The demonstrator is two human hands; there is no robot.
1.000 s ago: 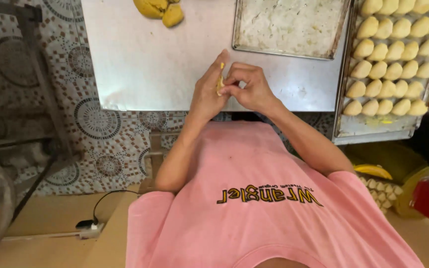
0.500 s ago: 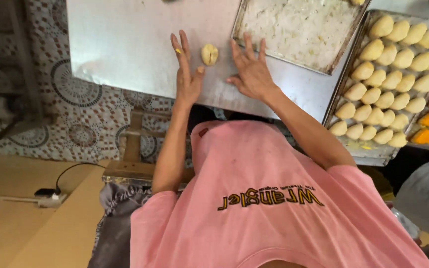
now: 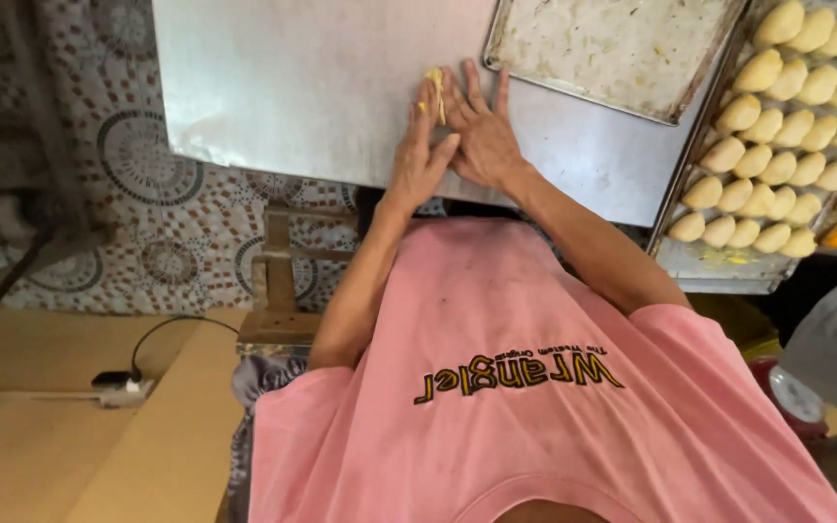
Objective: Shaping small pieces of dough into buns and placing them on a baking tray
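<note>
Nearest me I see my pink shirt, both forearms reaching out from it to the steel table. Down on the left, a white power strip lies on the tan floor. On the table my left hand and right hand lie side by side, fingers straight and close together, pressed against a small yellow piece of dough held between them near the fingertips. Just beyond on the right sits a floured metal tray. Far right, a rack tray carries rows of pale shaped dough pieces.
</note>
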